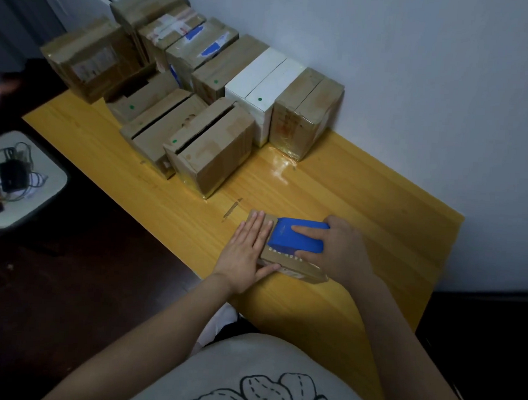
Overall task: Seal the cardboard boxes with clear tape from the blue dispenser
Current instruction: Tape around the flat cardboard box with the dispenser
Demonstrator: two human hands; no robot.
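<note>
Where the box lay, head view: the small cardboard box (295,270) sat flat on the yellow table (349,189), straight ahead, under both hands.
State of left hand (248,245): flat, fingers straight, pressing the box's left part.
State of right hand (339,249): clamped round the blue tape dispenser (297,235) on the box top.
Deciding relation: the dispenser's mouth faced the left hand, just beside its fingers, so the pull probably ran rightward.
Long axis of box: mostly covered, could not tell.
Behind: other cardboard boxes (200,104), well apart.

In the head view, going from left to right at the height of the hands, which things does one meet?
From the left: small grey side table → left hand → blue tape dispenser → right hand. The cardboard box lies under all three, so it has no clear place.
</note>
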